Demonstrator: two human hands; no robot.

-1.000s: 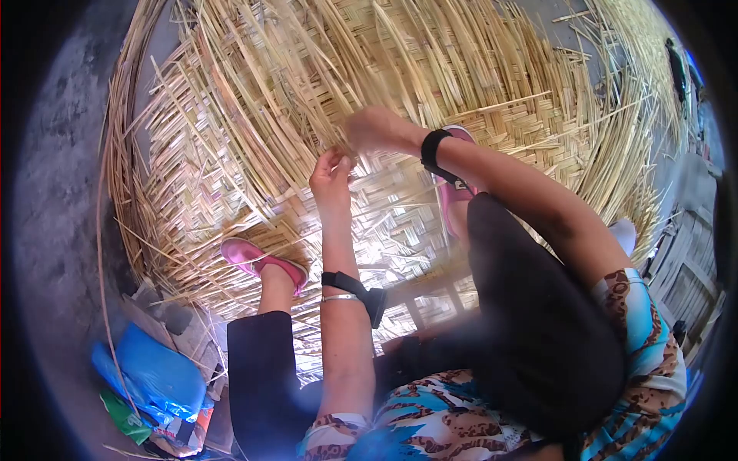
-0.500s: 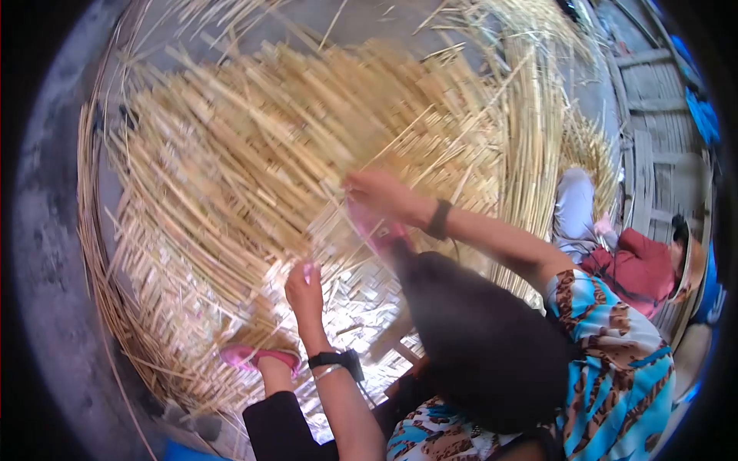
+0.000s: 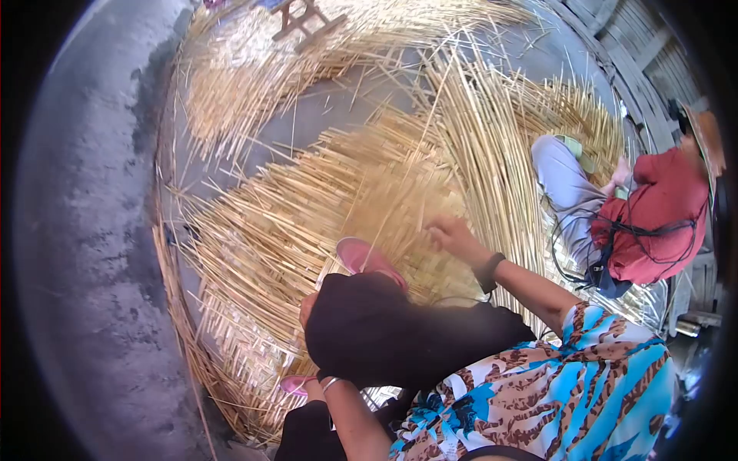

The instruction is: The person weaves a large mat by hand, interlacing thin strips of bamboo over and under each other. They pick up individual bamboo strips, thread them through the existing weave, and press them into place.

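A half-woven mat of split reed strips (image 3: 284,230) spreads over the floor, its loose ends fanning out to the upper left. My right hand (image 3: 455,238) is above the mat's right part, fingers curled. Motion blurs the strips just beyond it, and I cannot make out what lies in the fingers. Behind my dark-trousered knee (image 3: 361,326), most of my left hand (image 3: 308,307) is hidden; only a bit of it shows at the mat. One pink shoe (image 3: 365,255) rests on the weave, the other pink shoe (image 3: 294,384) farther down.
A long bundle of reeds (image 3: 488,146) runs along the right of the mat. Beyond it sits a person in a red top (image 3: 665,207). Another woven mat (image 3: 254,69) lies at the back with a wooden stool (image 3: 304,21) on it. A grey wall (image 3: 92,230) rises at left.
My view has shifted, bringing the back mat, stool and more of the other person into sight. My right hand has moved right, away from the pink shoe. My left hand has gone behind my knee.
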